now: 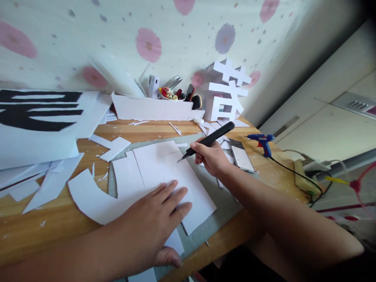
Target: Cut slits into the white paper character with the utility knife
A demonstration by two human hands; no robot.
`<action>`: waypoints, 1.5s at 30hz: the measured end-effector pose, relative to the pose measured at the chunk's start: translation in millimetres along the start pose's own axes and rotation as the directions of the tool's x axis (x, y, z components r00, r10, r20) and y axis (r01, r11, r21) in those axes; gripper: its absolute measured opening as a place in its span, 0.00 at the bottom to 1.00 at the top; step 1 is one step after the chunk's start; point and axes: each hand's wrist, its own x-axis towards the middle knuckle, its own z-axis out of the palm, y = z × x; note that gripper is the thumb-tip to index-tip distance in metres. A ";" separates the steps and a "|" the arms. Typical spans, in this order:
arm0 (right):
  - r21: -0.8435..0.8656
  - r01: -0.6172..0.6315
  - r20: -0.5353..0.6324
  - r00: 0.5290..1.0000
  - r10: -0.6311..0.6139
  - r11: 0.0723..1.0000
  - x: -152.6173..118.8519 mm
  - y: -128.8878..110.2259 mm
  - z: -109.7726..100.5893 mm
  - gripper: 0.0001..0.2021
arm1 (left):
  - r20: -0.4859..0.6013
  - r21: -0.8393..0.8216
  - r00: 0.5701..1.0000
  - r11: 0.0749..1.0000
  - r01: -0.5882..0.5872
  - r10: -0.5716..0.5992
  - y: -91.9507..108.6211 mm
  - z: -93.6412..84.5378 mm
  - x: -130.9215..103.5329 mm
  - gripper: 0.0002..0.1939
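Observation:
My right hand (209,154) grips a black craft knife (213,137), its thin blade pointing down and left over a white foam board sheet (188,182). Whether the blade tip touches the board I cannot tell. A short line is cut or drawn near the sheet's top edge. My left hand (160,215) lies flat on the sheets, fingers spread. Under it and to the left is another white board piece with a curved arm (91,197). A grey-green cutting mat (225,217) lies beneath the boards.
A white 3D character (226,92) stands at the back, beside a white box (152,109) of tools. Right are a phone (242,154) and a blue glue gun (261,143) with its cord. White offcuts (116,149) and a sheet with black lettering (38,109) lie left.

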 end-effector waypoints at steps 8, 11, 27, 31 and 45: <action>0.032 -0.073 -0.070 0.995 0.075 0.997 8.6 22.3 20.6 0.18 | -0.159 0.088 0.979 0.986 0.139 -0.124 -13.6 7.4 5.7 0.40; 0.020 -0.074 -0.077 0.994 0.075 0.997 11.4 21.6 21.8 0.17 | -0.123 0.144 0.983 0.978 0.150 -0.133 -15.3 4.8 7.0 0.40; -0.032 -0.083 -0.049 0.996 0.081 0.996 9.8 21.6 21.9 0.16 | 0.016 0.134 0.989 0.980 0.146 -0.149 -12.2 -6.3 9.0 0.39; -0.037 -0.074 -0.047 0.996 0.072 0.997 9.6 21.6 21.9 0.16 | 0.024 0.141 0.988 0.979 0.146 -0.151 -11.4 -7.5 11.2 0.39; 0.015 -0.032 0.062 0.998 0.031 0.999 11.6 23.0 17.2 0.18 | 0.038 0.207 0.990 0.971 0.124 -0.135 -10.3 -7.8 12.1 0.40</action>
